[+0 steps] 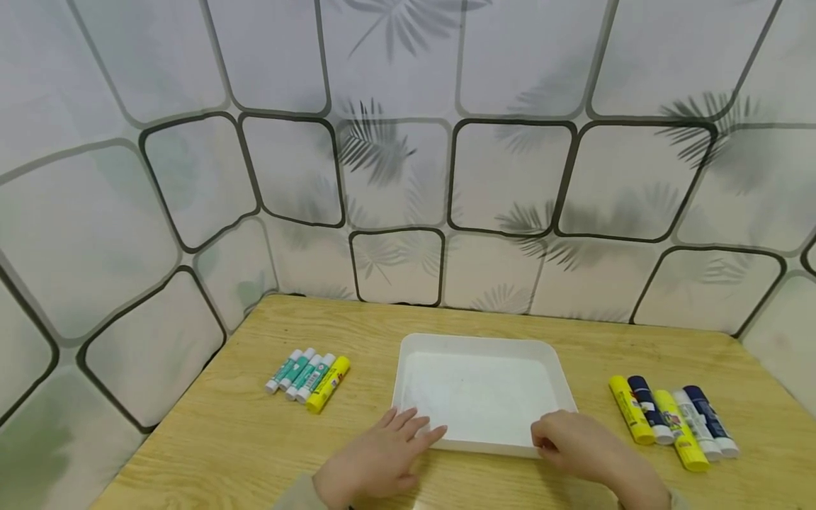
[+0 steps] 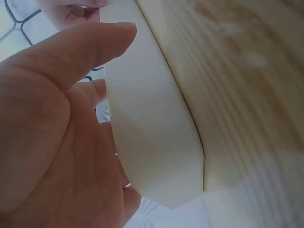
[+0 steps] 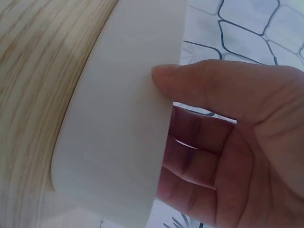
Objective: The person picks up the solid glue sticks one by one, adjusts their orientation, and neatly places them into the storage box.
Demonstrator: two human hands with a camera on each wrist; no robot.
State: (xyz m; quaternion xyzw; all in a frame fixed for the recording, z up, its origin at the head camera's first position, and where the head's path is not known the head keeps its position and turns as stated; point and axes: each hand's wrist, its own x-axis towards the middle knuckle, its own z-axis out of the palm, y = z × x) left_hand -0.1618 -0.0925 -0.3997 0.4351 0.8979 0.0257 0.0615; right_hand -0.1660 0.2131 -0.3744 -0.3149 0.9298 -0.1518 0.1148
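Note:
A shallow white tray (image 1: 478, 386) sits on the wooden table in the middle of the head view. At its near left corner lies my left hand (image 1: 385, 453), fingers straight and spread over the rim. The left wrist view shows the thumb (image 2: 104, 42) extended in front of the tray's outer wall (image 2: 147, 123). My right hand (image 1: 580, 446) pinches the near right part of the rim. Its thumb (image 3: 190, 83) presses the outer wall in the right wrist view, with the other fingers curled behind the edge.
Several green-and-white glue sticks (image 1: 299, 373) lie side by side at the left, beside a yellow glue stick (image 1: 329, 384). Yellow, navy and white glue sticks (image 1: 682, 432) form a row at the right. A patterned wall covering (image 1: 395, 265) borders the table (image 1: 357, 322).

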